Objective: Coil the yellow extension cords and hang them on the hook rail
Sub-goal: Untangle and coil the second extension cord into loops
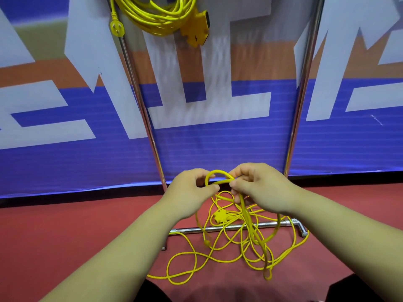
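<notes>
Our left hand (190, 188) and right hand (256, 188) meet at chest height, fingers pinched on a small loop of thin yellow extension cord (220, 178) — the rest of it trails down into a loose tangle (235, 243) on the red floor (65, 232), across the chrome base bar (218, 229) of a metal rack. Above, a coiled yellow cord (157, 14) already hangs — its plug (117, 28) and socket block (197, 29) dangling before a blue-and-white banner (218, 149).

Smooth, slightly glossy yellow plastic-jacketed cord (244, 232) in loose loops, matt red carpet-like floor (65, 232) beneath, bright polished chrome metal rack tubes (144, 110), glossy moulded yellow plastic socket block (199, 29), ribbed printed banner (218, 144) with a faint sheen
</notes>
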Motion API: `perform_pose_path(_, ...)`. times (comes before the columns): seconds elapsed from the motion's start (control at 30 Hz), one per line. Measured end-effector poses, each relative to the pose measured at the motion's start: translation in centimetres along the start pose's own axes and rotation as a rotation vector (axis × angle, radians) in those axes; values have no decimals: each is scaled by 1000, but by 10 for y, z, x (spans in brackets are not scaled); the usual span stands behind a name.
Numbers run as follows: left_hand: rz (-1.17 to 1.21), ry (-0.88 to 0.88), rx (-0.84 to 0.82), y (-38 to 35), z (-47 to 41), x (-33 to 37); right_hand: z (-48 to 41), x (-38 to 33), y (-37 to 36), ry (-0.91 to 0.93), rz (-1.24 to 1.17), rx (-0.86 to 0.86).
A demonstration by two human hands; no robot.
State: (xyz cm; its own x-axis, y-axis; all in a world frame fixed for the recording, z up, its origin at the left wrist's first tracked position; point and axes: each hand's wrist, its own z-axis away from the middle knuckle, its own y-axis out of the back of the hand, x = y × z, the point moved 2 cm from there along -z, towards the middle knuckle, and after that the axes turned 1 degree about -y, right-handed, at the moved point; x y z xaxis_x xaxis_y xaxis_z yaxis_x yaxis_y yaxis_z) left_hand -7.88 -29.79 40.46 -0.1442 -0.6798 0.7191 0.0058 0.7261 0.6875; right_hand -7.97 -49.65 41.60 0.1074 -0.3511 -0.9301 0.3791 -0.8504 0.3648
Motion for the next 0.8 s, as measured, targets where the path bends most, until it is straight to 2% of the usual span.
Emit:
perform_pose_path(0.07, -59, -17, 2, -2, 1, 2, 1, -4, 3, 17, -40, 32)
perform_pose_path(0.27, 93, 41, -29, -7, 1, 9, 6, -8, 13, 39, -50, 82)
perform_pose_path(0.33, 151, 85, -11, -10, 0, 10, 6, -9, 16, 83, 84, 135)
perform_pose_path(0.43, 211, 121, 37, -8, -1, 12, 7, -12, 23, 170, 438, 249)
perform_pose_path(0.5, 247, 148, 85, -3, -4, 11, 8, -14, 27, 195, 494, 295)
perform_pose_path(0.6, 326, 212, 82, -2, -6, 8, 5, -14, 25, 196, 261, 304)
perform_pose_path(0.73, 392, 304, -133, -5, -3, 0, -3, -10, 33, 162, -168, 419)
perform_pose_path(0.8, 470, 341, -185, -4, -2, -5, -7, -1, 41, 107, -196, 419)
